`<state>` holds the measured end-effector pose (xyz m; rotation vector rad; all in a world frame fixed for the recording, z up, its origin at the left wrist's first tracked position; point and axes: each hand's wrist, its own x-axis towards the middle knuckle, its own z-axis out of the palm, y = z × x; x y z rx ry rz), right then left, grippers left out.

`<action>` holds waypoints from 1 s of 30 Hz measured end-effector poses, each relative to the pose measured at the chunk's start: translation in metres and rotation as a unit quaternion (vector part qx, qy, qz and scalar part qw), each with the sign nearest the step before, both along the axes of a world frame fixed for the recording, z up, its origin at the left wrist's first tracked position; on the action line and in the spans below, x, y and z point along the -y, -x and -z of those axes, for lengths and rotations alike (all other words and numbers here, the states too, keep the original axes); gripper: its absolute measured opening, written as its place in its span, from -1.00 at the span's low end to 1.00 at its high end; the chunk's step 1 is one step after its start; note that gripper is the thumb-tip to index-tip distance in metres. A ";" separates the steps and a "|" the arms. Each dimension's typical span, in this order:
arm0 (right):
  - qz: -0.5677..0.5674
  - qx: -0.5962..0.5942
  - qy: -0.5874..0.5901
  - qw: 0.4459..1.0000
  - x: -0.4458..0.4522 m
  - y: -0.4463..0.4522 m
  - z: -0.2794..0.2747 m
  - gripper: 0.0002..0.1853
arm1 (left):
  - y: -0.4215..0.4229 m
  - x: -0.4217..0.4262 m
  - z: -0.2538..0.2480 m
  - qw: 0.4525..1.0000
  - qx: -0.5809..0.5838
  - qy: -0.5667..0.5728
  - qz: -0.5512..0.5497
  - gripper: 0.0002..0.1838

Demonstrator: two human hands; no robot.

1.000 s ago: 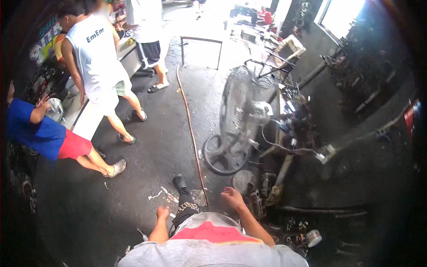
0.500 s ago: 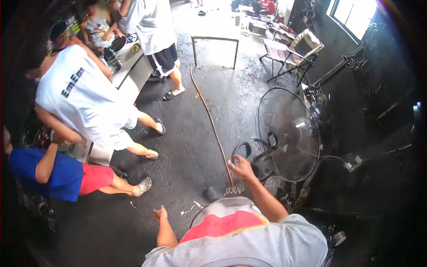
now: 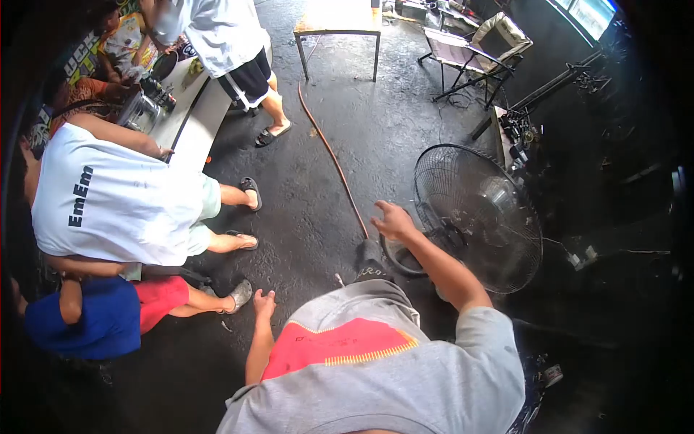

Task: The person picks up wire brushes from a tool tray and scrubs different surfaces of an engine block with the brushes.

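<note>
On my feed, the wearer's R hand (image 3: pixel 394 220) is out front of the body at the end of a bent arm, released: fingers loosely spread and slightly curled, pointing L. Nearest it is the big round black wire-cage fan (image 3: pixel 506 210), just to its R, tilted, cage facing partly up. The fan's black ring-shaped base (image 3: pixel 395 254) sits partly behind the wrist & forearm in view; can't tell the height gap b/w them. The long thin reddish-brown hose (image 3: pixel 330 148) lies on the dark rough floor (image 3: pixel 296 202), running from near the pale-topped table w/ dark legs (image 3: pixel 338 19) down to just L of the R hand, its near end by the wearer's dark footwear (image 3: pixel 370 252).

L hand (image 3: pixel 265 305) is lower, beside the wearer's grey shirt w/ red panel (image 3: pixel 419 383), also released, fingers apart & a bit bent. Nearest thing to it is a grey clog (image 3: pixel 241 295) on the foot of a person in blue top & red shorts (image 3: pixel 94 315), just L of it.

Further L I've got a person in a white sleeveless top marked "EmEm" (image 3: pixel 137 195), leaning at a long pale bench (image 3: pixel 194 137), and a person in white top & dark shorts (image 3: pixel 224 32) standing at its far end. Top R: folding chair w/ dark frame & fabric seat (image 3: pixel 455 42), well apart from both hands. R of the fan, small white plug-like blocks (image 3: pixel 582 258) on a pale cord; too small to tell exactly.
</note>
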<state>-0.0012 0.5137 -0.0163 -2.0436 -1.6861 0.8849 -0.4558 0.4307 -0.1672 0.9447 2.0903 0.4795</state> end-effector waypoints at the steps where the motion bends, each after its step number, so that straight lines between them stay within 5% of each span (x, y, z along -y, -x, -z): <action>1: 0.008 -0.009 -0.002 1.000 -0.001 0.000 0.002 -0.47 | 0.005 0.004 -0.001 0.995 -0.066 -0.046 0.057 -0.38; 13: 0.000 0.055 -0.130 0.990 -0.035 -0.022 -0.056 -0.50 | -0.007 0.033 -0.025 0.998 -0.002 0.052 0.022 -0.49; 24: 0.104 0.066 -0.437 0.891 -0.098 -0.065 -0.133 -0.67 | 0.010 0.103 -0.015 0.990 0.018 0.136 0.006 -0.50; 30: 0.160 0.060 -0.469 0.867 -0.113 -0.062 -0.152 -0.67 | 0.030 0.117 -0.007 0.995 0.017 0.089 -0.031 -0.51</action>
